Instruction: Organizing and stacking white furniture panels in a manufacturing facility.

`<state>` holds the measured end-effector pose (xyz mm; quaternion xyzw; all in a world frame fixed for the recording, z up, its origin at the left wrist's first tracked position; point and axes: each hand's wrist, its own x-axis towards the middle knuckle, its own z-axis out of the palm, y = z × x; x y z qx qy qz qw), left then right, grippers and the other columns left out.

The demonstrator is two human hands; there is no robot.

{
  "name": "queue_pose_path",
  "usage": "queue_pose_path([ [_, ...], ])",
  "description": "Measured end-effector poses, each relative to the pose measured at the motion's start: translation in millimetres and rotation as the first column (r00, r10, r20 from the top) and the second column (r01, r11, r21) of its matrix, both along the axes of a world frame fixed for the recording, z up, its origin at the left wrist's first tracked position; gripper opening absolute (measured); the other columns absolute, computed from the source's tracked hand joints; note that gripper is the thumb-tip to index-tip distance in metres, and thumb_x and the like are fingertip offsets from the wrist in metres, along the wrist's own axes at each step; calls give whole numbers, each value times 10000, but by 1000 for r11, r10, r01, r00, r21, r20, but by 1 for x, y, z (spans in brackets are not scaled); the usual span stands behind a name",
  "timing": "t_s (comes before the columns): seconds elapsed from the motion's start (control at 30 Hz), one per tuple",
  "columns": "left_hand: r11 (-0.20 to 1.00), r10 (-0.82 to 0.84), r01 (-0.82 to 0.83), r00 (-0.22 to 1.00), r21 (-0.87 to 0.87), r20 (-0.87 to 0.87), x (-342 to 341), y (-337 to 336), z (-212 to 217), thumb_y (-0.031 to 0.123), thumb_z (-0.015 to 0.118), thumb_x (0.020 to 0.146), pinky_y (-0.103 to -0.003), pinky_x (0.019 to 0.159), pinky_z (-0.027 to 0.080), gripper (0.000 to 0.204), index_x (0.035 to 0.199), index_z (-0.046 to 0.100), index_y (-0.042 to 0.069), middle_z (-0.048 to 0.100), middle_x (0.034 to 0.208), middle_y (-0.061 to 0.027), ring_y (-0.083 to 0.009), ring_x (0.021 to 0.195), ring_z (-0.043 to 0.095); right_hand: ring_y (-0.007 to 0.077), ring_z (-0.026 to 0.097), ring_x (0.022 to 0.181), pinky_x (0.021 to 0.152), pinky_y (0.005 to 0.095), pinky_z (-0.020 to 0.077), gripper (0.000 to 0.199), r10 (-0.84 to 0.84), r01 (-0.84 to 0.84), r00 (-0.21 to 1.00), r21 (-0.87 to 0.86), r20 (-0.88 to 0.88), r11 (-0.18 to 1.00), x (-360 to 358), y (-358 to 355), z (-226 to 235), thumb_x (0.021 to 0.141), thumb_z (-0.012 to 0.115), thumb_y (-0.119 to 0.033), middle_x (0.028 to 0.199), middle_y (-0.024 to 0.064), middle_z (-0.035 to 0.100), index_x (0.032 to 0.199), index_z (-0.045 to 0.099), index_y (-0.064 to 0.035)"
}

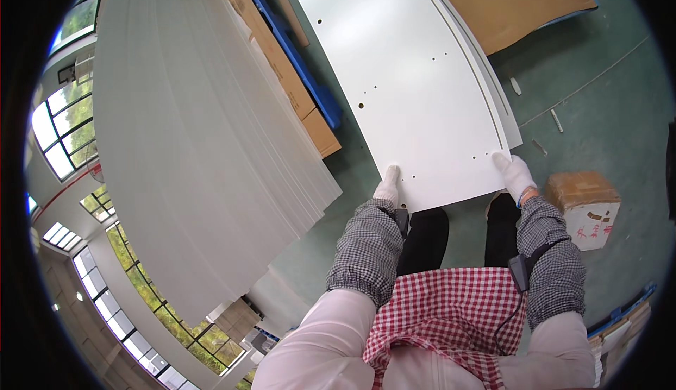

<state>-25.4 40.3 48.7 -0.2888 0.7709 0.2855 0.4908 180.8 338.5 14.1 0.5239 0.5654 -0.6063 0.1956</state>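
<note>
In front of me lies a long white panel [422, 108] with small drilled holes and a groove along its right side. My left hand [387, 184], in a white glove, grips its near left corner, thumb on top and the other fingers hidden underneath. At the near right corner my right hand [517, 175], gloved too, holds the same panel with its thumb over the top face. Beneath its right edge, another white panel [516, 133] sticks out.
To the left stands a big stack of pale grey sheets [211, 122]. Beside it are brown cardboard [278, 66] and a blue strip [320, 94]. A cardboard sheet [521, 3] lies at the far right. On the green floor [591, 108] a taped carton [584, 207] sits near my right arm, with scraps [557, 120] beyond.
</note>
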Motion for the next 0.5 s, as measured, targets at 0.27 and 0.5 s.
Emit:
queue_pose_path([
  [0.27,944,319,-328,936,33,151,29,23,23,606,514,974,-388,948,511,693,1309,597,5,685,1203,-144,-260,1043,663,310,695,923,829,386,525,568,117,-123,992,185,39,975,7,14,71,919,665,-464,1001,219,709,1116,653,69],
  [0.5,986,50,-47,999,162,-18,66,19,101,652,414,983,-377,929,506,789,1311,582,-45,677,1193,-183,-270,1071,649,279,694,908,807,371,533,524,120,-120,993,165,12,979,28,34,146,963,628,-421,1008,192,714,1137,646,73],
])
